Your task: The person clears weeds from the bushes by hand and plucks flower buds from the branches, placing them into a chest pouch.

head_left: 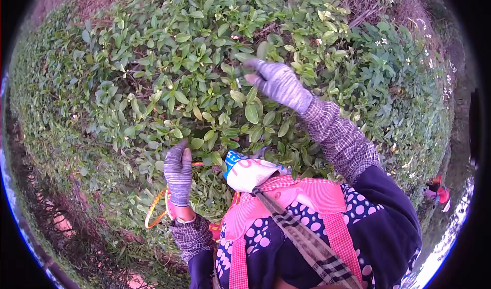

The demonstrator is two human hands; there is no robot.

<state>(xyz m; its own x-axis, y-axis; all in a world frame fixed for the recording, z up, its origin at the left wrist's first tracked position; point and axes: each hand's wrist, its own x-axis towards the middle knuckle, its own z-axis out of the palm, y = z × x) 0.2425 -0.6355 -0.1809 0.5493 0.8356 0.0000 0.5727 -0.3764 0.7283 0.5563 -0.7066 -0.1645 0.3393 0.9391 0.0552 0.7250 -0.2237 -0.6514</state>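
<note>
My right hand (284,84), in a striped grey-purple knit glove, reaches over the middle of a leafy green shrub (204,69). Its thumb and fingers are a little apart beside some leaves, and I see nothing between them. Lower on the left, my left hand (179,176) wears a matching glove. Its fingers stretch forward at the leaves with the thumb alongside; no held thing shows. An orange-yellow woven loop (155,209), like a handle, hangs beside its wrist. A white and blue printed bag (250,172) sits at my front, between the hands.
A pink gingham apron (286,197) and a checked strap (302,232) cover my front. White flowers (409,163) dot the shrub's right side. Dry brown stems (368,0) lie at the back. Something red (443,197) stands at the far right edge.
</note>
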